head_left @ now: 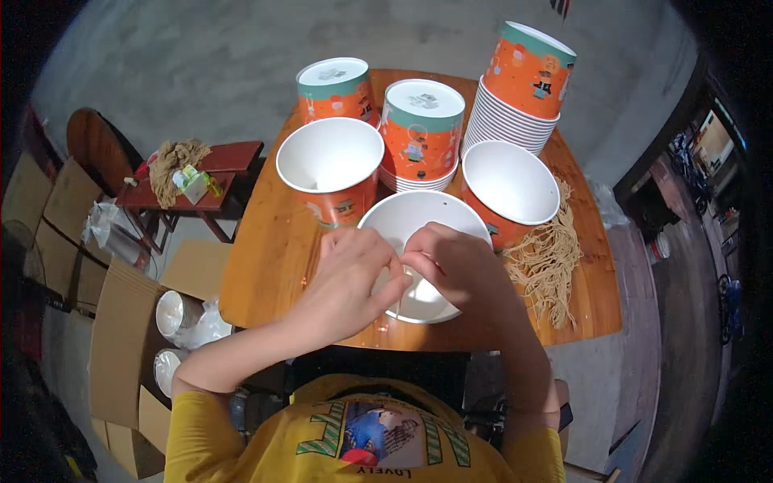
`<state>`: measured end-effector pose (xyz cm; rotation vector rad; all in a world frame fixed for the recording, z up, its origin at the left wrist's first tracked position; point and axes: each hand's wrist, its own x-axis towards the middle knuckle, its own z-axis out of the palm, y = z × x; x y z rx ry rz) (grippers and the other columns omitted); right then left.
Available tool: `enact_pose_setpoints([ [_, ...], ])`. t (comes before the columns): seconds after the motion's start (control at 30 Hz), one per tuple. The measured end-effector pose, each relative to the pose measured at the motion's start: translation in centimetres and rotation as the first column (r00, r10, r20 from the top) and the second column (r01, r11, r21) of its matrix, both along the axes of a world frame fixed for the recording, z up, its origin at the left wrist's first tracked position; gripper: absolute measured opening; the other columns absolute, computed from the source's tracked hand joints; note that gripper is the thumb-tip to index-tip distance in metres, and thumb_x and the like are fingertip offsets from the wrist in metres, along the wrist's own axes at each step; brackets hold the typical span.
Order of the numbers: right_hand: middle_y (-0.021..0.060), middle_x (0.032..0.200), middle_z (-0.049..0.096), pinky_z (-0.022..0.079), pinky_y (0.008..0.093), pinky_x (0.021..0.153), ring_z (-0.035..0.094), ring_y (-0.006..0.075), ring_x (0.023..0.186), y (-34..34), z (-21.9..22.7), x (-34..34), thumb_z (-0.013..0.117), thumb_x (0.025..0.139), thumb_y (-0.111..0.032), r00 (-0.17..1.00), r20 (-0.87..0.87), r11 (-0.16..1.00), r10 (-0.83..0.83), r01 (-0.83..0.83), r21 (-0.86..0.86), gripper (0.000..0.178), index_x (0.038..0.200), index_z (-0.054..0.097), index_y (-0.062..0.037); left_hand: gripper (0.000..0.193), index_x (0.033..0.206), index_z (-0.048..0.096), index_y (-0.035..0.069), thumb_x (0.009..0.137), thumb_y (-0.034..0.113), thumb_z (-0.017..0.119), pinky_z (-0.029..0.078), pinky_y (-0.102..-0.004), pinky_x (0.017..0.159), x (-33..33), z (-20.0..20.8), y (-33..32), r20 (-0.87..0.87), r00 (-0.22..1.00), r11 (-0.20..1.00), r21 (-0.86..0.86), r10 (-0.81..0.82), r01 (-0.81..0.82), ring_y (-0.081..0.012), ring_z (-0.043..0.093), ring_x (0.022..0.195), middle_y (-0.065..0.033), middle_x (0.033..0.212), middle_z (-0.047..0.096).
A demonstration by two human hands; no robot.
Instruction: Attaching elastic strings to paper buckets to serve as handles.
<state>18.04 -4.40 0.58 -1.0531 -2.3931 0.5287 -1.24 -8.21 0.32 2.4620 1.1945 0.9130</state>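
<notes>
A white-lined paper bucket point(427, 310) stands at the table's near edge with its mouth tipped toward me. My left hand point(346, 282) is closed in a pinch over its left side, and a thin pale cord point(399, 307) seems to hang below the fingers. Over the bucket's right side my right hand point(455, 262) is also closed, its fingertips close to the left ones; what they pinch is hidden. A small hole shows in the bucket's far wall. Just right of my right hand lies a bundle of beige cords point(547, 266).
Two upright buckets point(330, 157) point(511, 183) stand behind the hands. Upside-down orange and green bucket stacks point(423, 133) point(334, 88) point(527, 76) fill the wooden table's point(266, 258) far side. An open carton point(125, 346) with wrapped buckets sits at lower left, near a red bench point(233, 157).
</notes>
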Motion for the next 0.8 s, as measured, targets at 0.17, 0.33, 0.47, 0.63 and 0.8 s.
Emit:
enact_pose_setpoints([
  [0.17,0.0157,0.085,0.058,0.049,0.0439,0.069,0.061,0.0353,0.082,-0.1,-0.5,0.0,0.053,0.091,-0.022,0.995,-0.101,1.0,-0.006,0.008,0.018,0.017,0.091,0.053,-0.0051,0.011,0.082,0.054,0.008,0.078,0.014,0.062,0.028,-0.0389,0.091,0.4,-1.2,0.5,-0.026,0.994,0.993,-0.034,0.108,-0.109,-0.0282,0.044,0.098,-0.0089,0.087,0.048],
  [0.33,0.0173,0.084,0.058,0.049,0.0436,0.069,0.061,0.035,0.081,0.0,-0.6,-0.8,0.051,0.091,-0.02,0.995,-0.013,0.995,-0.094,0.094,0.041,0.016,0.089,0.051,-0.0041,0.01,0.077,0.052,0.005,0.075,0.011,0.059,0.029,-0.0422,0.091,0.3,-1.0,0.5,-0.026,0.994,0.992,-0.055,0.109,-0.111,-0.0297,0.046,0.095,-0.0119,0.087,0.05],
  [0.47,0.0181,0.078,0.058,0.047,0.0445,0.066,0.059,0.0373,0.076,0.7,-1.4,-0.8,0.057,0.087,-0.018,0.912,-0.053,0.893,-0.407,0.41,0.187,0.017,0.082,0.054,-0.0017,0.011,0.075,0.049,0.004,0.075,0.012,0.058,0.028,-0.0431,0.094,0.1,-0.1,-0.2,-0.031,0.998,0.978,-0.201,0.048,-0.053,-0.0285,0.048,0.093,-0.0108,0.08,0.051],
  [0.63,0.0185,0.077,0.06,0.051,0.0433,0.063,0.063,0.0351,0.073,0.9,-1.2,-1.0,0.056,0.087,-0.013,0.932,0.056,0.895,-0.359,0.327,0.302,0.015,0.083,0.05,0.0002,0.014,0.08,0.049,0.005,0.074,0.011,0.06,0.027,-0.0444,0.095,-0.4,0.7,-0.4,-0.056,0.998,0.982,-0.19,0.002,-0.012,-0.0279,0.049,0.094,-0.0095,0.078,0.05],
  [0.8,0.0187,0.078,0.06,0.051,0.0441,0.064,0.064,0.0346,0.075,1.1,-1.3,-0.9,0.057,0.088,-0.015,0.936,0.046,0.918,-0.349,0.331,0.217,0.018,0.083,0.05,0.0008,0.028,0.096,0.052,0.003,0.073,0.009,0.067,0.038,-0.0419,0.087,-0.5,1.2,-1.2,-0.11,0.986,0.991,0.038,-0.124,0.128,-0.0307,0.049,0.092,-0.0138,0.095,0.046],
])
